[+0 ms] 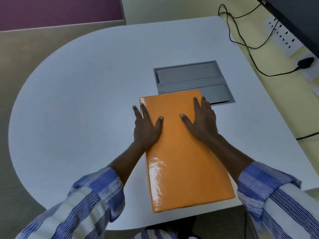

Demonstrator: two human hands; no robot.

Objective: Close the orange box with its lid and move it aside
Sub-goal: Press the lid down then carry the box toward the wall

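Observation:
A long orange box (184,157) lies on the pale grey table (86,100), its glossy lid on top and covering it. My left hand (146,128) rests flat on the lid's left edge, fingers spread, some hanging over the side. My right hand (202,119) lies flat on the lid's upper right part, fingers spread, the outer ones at the right edge. Both palms press down on the far half of the box. The box's near end reaches the table's front edge.
A grey metal cable hatch (189,76) is set into the table just beyond the box. Black cables (241,40) run along the right side to a white power strip (283,37) and a black plug (305,63). A dark monitor (296,18) stands at the top right.

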